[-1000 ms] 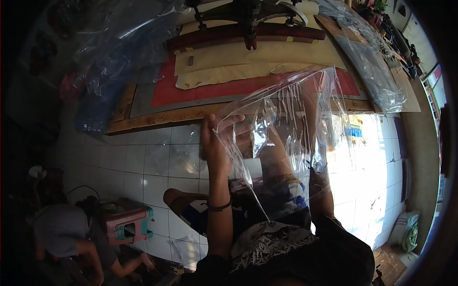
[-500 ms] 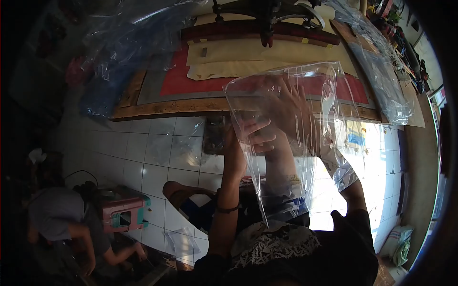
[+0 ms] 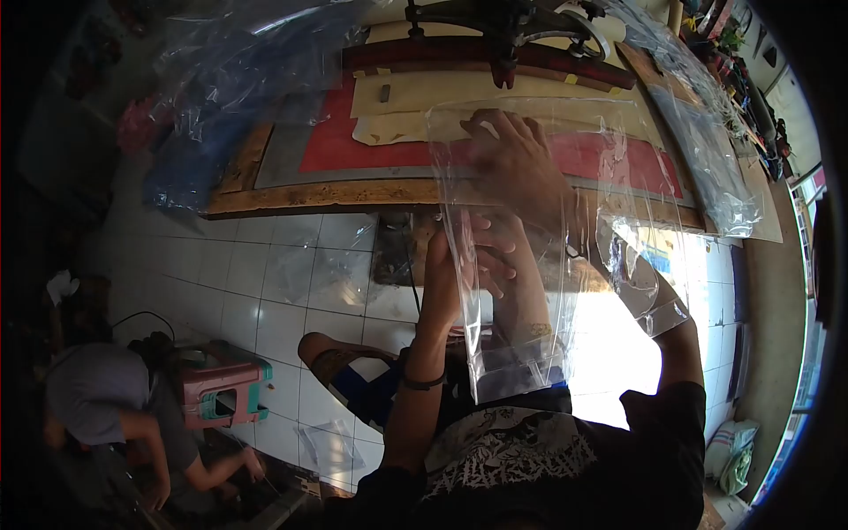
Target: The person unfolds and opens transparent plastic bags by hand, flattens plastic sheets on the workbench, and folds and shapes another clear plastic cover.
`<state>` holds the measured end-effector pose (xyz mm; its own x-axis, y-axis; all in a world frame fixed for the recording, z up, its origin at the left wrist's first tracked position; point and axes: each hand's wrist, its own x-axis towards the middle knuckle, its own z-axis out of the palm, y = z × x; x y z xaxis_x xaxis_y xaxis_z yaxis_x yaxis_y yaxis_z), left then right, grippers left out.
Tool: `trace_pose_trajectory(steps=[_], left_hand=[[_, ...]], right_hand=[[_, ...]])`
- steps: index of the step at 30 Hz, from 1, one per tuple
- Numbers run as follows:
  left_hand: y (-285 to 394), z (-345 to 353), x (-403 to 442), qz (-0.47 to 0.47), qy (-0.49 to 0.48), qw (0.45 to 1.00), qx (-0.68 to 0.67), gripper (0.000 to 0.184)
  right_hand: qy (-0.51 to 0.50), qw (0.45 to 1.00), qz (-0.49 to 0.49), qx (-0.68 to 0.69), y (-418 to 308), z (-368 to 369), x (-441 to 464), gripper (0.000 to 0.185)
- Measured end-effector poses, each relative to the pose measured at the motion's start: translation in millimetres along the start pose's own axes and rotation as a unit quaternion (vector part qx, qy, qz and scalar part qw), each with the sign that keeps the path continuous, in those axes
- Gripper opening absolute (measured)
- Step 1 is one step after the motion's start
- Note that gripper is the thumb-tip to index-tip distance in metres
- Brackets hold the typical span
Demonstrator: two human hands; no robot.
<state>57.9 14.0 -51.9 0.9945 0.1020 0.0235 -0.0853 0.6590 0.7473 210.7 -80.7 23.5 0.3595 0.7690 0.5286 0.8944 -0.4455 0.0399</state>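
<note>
A clear plastic bag [image 3: 618, 163] hangs in front of me, from above the table's front edge down to my lap. My right hand [image 3: 523, 163] shows through the plastic over the table, its fingers bent and apart; whether it is inside the bag or behind it, I cannot tell. At the bag's left edge is my left hand [image 3: 468, 261], lower down, with fingers spread and seen partly through the film. Under the bag's upper part, the table carries a red sheet [image 3: 331, 146] and a cream sheet [image 3: 424, 93].
A dark metal press-like frame [image 3: 503, 40] stands at the table's back. Loose clear plastic lies left [image 3: 238, 97] and right [image 3: 715, 168]. On the tiled floor [image 3: 283, 331] at lower left, a person in grey [image 3: 102, 389] bends beside a pink and green stool [image 3: 225, 389].
My right hand has moved up and slightly left, its fingers now more bent. The bag has shifted slightly right, its lower end higher. My left hand's fingers are spread wider.
</note>
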Motion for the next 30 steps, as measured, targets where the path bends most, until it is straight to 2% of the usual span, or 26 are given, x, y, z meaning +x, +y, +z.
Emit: trace_pose_trajectory(steps=[1, 4, 7, 10, 13, 16, 19, 20, 22, 25, 27, 29, 30], left_hand=[[-4, -2, -1, 0.027, -0.026, 0.999, -0.030, 0.061], [-10, 5, -6, 0.079, -0.024, 0.996, -0.039, 0.047], [-9, 1, -8, 0.068, -0.014, 0.997, 0.024, 0.047], [-16, -1, -13, 0.098, 0.008, 0.995, 0.035, 0.041], [-14, 3, -20, 0.026, 0.059, 0.990, 0.123, 0.038], [-13, 8, -30, -0.027, 0.061, 0.996, 0.063, 0.036], [-16, 16, -40, -0.028, 0.002, 0.999, 0.019, 0.041], [-37, 1, -40, 0.022, -0.101, 0.995, -0.014, 0.043], [-44, -9, -54, -0.037, -0.103, 0.976, -0.186, 0.044], [-50, -13, -71, -0.069, -0.055, 0.946, -0.312, 0.040], [-46, -12, -74, -0.027, 0.050, 0.987, -0.151, 0.032], [-35, -1, -76, 0.005, 0.173, 0.981, 0.087, 0.023], [-25, 0, -77, -0.012, 0.163, 0.977, 0.134, 0.021]], right_hand=[[-0.006, 1.000, -0.001, -0.001, 2, 3, 3, 0.052], [0.030, 0.998, 0.006, 0.053, 5, 12, 4, 0.049], [0.053, 0.996, 0.005, 0.075, 8, 17, 2, 0.044], [0.053, 0.995, -0.020, 0.079, 8, 13, 2, 0.038], [0.057, 0.996, -0.033, 0.055, 9, 16, 3, 0.032], [0.058, 0.996, -0.056, 0.046, 17, 25, 1, 0.032], [0.044, 0.988, -0.139, -0.045, 22, 29, 2, 0.034], [0.038, 0.993, -0.111, -0.014, 21, 28, 2, 0.035], [0.024, 0.997, -0.052, 0.050, 11, 19, 4, 0.037], [-0.033, 0.996, -0.088, -0.009, 16, 18, -6, 0.042], [-0.051, 0.996, -0.023, -0.070, 11, 12, -21, 0.041], [-0.062, 0.994, 0.041, -0.084, 9, 6, -28, 0.044], [-0.065, 0.993, 0.075, -0.067, 9, 1, -30, 0.047]])
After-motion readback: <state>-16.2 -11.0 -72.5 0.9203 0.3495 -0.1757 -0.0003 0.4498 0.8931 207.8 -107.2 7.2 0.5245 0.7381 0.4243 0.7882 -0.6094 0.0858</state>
